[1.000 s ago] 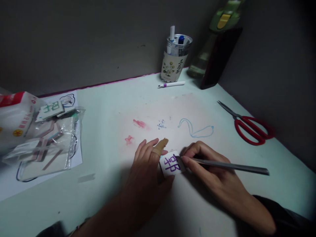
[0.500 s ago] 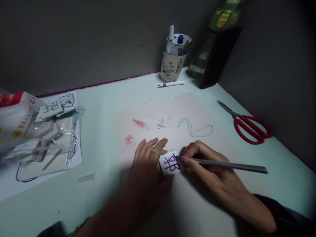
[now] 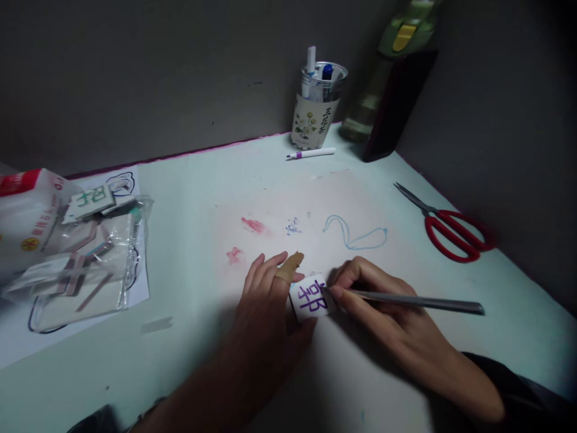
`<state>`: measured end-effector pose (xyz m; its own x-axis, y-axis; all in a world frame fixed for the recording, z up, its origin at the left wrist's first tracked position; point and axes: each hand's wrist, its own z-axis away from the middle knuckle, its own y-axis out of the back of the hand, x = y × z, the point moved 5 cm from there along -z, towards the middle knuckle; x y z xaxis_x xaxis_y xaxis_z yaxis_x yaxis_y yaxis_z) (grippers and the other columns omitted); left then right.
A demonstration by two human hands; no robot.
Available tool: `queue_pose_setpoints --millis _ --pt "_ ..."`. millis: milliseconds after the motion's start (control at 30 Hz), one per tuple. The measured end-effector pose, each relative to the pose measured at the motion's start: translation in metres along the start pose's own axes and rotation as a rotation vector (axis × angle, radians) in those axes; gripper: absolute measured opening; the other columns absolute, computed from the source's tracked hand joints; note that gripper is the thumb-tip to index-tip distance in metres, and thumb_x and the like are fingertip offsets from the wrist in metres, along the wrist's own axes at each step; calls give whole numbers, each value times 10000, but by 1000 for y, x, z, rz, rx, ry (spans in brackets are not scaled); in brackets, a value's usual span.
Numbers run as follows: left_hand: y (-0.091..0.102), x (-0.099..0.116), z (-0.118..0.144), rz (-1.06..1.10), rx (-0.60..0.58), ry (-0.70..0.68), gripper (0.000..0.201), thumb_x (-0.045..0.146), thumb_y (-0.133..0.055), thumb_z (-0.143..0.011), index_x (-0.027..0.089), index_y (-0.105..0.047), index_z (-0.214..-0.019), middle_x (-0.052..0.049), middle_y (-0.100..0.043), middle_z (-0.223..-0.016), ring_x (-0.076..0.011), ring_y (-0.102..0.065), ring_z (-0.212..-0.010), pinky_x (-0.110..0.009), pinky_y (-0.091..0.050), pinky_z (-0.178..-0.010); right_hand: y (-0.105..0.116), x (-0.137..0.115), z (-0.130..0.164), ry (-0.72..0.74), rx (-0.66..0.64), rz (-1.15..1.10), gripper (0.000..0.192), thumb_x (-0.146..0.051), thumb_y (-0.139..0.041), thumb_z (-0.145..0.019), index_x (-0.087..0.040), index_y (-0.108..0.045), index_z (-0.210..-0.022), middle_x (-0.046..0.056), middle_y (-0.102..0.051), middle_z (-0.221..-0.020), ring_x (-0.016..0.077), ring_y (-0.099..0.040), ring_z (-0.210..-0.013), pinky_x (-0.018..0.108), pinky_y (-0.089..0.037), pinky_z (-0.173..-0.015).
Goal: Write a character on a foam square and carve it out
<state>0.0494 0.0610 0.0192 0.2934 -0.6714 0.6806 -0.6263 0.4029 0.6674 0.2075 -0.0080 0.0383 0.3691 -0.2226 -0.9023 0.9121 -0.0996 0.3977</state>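
A small white square rubber block (image 3: 303,305) lies on the table, marked with a purple Chinese character. My left hand (image 3: 265,313) grips it by its edges between thumb and forefinger; the other fingers rest on the table. A tan bandage (image 3: 291,267) wraps that forefinger. In a pen-like hold, my right hand (image 3: 383,300) is closed round a slim grey metal carving knife (image 3: 424,301). Its tip meets the right part of the purple character, and the handle points right. My fingers partly cover the block's right edge.
Red-handled scissors (image 3: 455,234) lie at right. A purple marker (image 3: 313,154) lies before a pen jar (image 3: 315,114); a green bottle (image 3: 360,117) and dark upright object (image 3: 399,108) stand beside it. Bagged blocks (image 3: 90,258) and a white packet (image 3: 27,216) are at left.
The whole view has shifted very slightly. Both hands, the block and the carving knife keep nearly the same places, with the knife tip still on the purple character.
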Motion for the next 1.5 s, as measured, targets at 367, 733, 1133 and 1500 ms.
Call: queue_pose_setpoints --millis 367,733,1133,1500 --pt "0 0 -2 -5 -1 18 701 196 -664 -822 125 -353 -1446 -145 -654 -1217 -340 -526 -1274 -687 -249 -1175 1 -2 2 12 -15 19 224 -393 -498 -1017 -246 -506 -848 -5 -600 -824 168 -513 -744 337 -392 -639" --pt "0 0 -1 -34 -5 26 722 173 -688 -795 115 -368 -1439 -134 -660 -1218 -318 -533 -1266 -647 -256 -1194 1 -3 2 49 -13 27 229 -375 -501 -1019 -240 -508 -833 -18 -580 -795 151 -494 -718 315 -384 -621" --pt "0 0 -3 -21 -3 29 727 151 -710 -767 90 -395 -1420 -143 -672 -1195 -338 -550 -1242 -675 -272 -1178 3 -4 1 73 0 39 232 -366 -509 -1008 -232 -527 -820 -7 -590 -791 157 -514 -719 322 -381 -615" --pt "0 -2 -2 -28 -9 31 738 156 -713 -770 95 -391 -1432 -151 -664 -1226 -331 -549 -1246 -658 -272 -1184 3 -4 2 52 2 21 222 -356 -508 -1001 -234 -527 -816 -14 -572 -774 153 -494 -706 312 -374 -602"
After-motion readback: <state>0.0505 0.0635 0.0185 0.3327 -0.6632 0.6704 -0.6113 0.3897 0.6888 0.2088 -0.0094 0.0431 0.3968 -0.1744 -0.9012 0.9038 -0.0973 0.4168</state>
